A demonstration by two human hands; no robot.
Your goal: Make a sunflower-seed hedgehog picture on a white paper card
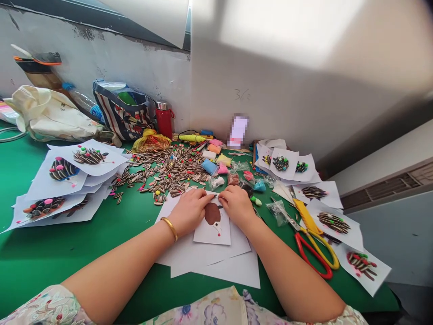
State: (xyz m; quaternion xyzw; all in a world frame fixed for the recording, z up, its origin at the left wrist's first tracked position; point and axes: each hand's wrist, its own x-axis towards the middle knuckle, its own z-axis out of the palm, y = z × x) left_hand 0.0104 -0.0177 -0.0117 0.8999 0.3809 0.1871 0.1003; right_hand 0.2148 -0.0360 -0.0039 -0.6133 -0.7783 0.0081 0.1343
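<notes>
The left hand (192, 210) and right hand (237, 205) are curled, fingertips close together at the far edge of a flat brown oval figure (212, 214) on a small white paper card (204, 237); whether they grip anything, I cannot tell. Beneath the card lie larger white paper sheets (181, 270); beyond it, striped sunflower seeds (179, 168); to its right, red-and-yellow-handled metal scissors (298, 229).

Noted at 10 o'clock: 1 slumped cream cloth bag (54, 113). Between 10 and 11: 1 tilted blue-capped bottle (80, 98). At 11: 1 striped bag (118, 113) beside 1 red flask (164, 123). At 12: 1 blurred phone (239, 130).
</notes>
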